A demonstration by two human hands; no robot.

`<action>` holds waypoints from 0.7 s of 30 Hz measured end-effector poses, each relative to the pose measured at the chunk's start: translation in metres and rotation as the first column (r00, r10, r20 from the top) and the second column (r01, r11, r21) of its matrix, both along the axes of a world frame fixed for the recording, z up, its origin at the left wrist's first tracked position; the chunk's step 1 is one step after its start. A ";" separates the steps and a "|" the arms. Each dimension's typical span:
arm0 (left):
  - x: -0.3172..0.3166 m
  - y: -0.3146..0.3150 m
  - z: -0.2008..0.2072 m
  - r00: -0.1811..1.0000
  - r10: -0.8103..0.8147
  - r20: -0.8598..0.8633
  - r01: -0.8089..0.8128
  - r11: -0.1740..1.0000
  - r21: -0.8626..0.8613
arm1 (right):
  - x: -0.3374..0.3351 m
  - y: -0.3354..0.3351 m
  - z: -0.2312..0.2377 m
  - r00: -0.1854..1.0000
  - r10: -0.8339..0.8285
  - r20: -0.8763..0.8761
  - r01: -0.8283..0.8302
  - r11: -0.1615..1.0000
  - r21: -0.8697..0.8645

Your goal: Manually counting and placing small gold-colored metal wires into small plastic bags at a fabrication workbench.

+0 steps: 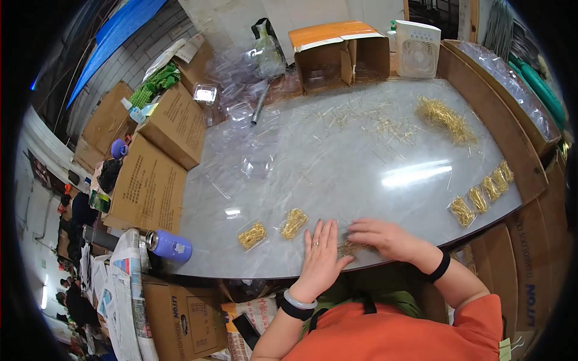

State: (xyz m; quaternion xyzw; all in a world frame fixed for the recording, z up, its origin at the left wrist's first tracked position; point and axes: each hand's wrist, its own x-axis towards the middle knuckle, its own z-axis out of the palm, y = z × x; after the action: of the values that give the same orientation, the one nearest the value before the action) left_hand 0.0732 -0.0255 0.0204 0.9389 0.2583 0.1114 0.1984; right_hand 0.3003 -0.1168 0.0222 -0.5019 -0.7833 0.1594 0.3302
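My left hand (321,256) lies flat on the grey table with its fingers stretched out, a ring on one of them. Beside its thumb is a small bundle of thin gold wire pieces (354,248), partly hidden under my right hand (385,239). The right hand's fingers reach out over that bundle, extended rather than gripped around it. To the left lie a clear pack of gold wire pieces (294,224) and another such pack (251,235). Several more filled packs (462,212) stand in a slanting row near the table's right edge.
A loose heap of gold wires (447,120) lies far right, with scattered strands (385,123) beside it. Clear plastic trays (247,138) spread over the far left. Cardboard boxes (147,186) flank the table, near a purple bottle (170,245). A white fan (418,50) stands behind.
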 end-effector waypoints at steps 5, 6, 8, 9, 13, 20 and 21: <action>0.003 -0.006 -0.001 0.998 -0.040 0.044 0.037 0.998 0.050 | -0.019 -0.038 0.012 0.870 -0.491 -0.052 0.482 0.868 -0.122; 0.009 -0.008 -0.004 0.996 -0.058 0.061 0.054 0.996 0.069 | -0.026 -0.044 0.008 0.874 -0.485 -0.028 0.482 0.872 -0.084; 0.023 -0.014 -0.003 0.992 -0.093 0.090 0.087 0.994 0.072 | -0.043 -0.049 0.004 0.882 -0.471 0.023 0.471 0.882 -0.012; 0.028 -0.017 -0.003 0.988 -0.113 0.102 0.106 0.992 0.071 | -0.048 -0.046 0.005 0.890 -0.457 0.001 0.457 0.889 -0.027; 0.038 -0.019 -0.005 0.979 -0.076 0.188 0.084 0.996 -0.037 | -0.046 -0.031 0.004 0.913 -0.382 -0.144 0.379 0.924 -0.051; 0.033 -0.018 -0.009 0.959 -0.051 0.278 0.078 0.993 -0.087 | 0.002 -0.026 0.011 0.959 -0.242 0.148 0.242 0.970 0.022; 0.033 -0.018 -0.010 0.956 -0.045 0.291 0.067 0.996 -0.064 | 0.001 -0.026 0.011 0.966 -0.230 0.118 0.235 0.972 -0.028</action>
State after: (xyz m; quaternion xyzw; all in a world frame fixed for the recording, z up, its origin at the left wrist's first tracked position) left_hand 0.1063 -0.0439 0.0105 0.9115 0.2038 0.2322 0.2714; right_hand 0.3017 -0.1430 0.0330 -0.6053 -0.7332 0.1070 0.2907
